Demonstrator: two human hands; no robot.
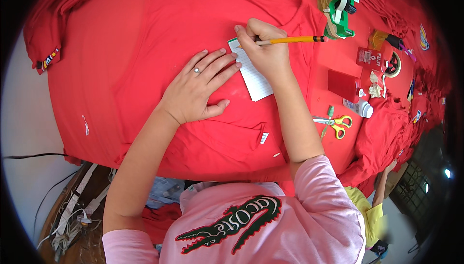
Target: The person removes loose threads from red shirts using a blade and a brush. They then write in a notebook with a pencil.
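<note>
A small lined notepad (256, 83) with a green top edge lies on a red garment (164, 27) spread over the table. My right hand (267, 53) grips a yellow pencil (292, 39), its point near the top of the page and its eraser end toward the right. My left hand (199, 86), with a ring on one finger, rests flat with fingers spread on the red fabric. Its fingertips reach the left edge of the notepad. My right hand covers part of the page's upper right.
To the right lie yellow-handled scissors (341, 127), a red bottle (344, 84), a white-capped bottle (358, 107), a roll of tape (394, 65) and a red box (369, 58). A green tape dispenser (340, 22) stands farther back. Another person in yellow (372, 215) is at the lower right.
</note>
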